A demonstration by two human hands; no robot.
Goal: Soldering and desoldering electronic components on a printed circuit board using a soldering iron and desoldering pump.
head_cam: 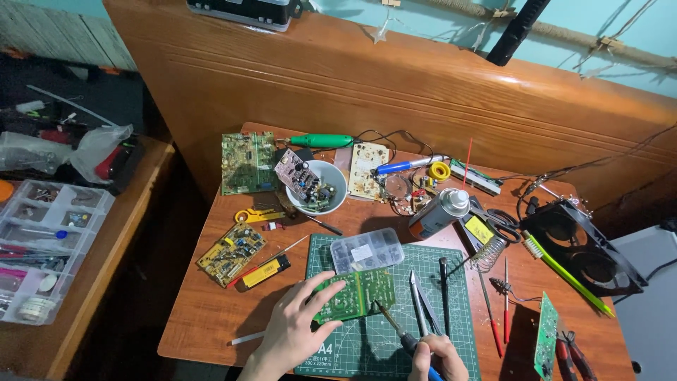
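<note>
My left hand (pixel 293 329) rests on the green cutting mat (pixel 451 331) and pins down a small green circuit board (pixel 360 293) with its fingertips. A soldering iron (pixel 392 326) with a dark and blue handle is gripped by my right hand (pixel 438 356). Its tip touches the board's near right edge. Metal tweezers (pixel 420 303) lie on the mat just right of the iron. A clear plastic parts box (pixel 367 250) sits at the mat's far edge, behind the board.
On the wooden table (pixel 204 317): a white bowl (pixel 337 185) with a board in it, green board (pixel 247 162), yellow board (pixel 231 252), pale board (pixel 368 169), spray can (pixel 438 212), coiled iron stand (pixel 489 254), black fan (pixel 582 247). A parts organiser (pixel 42 247) stands at left.
</note>
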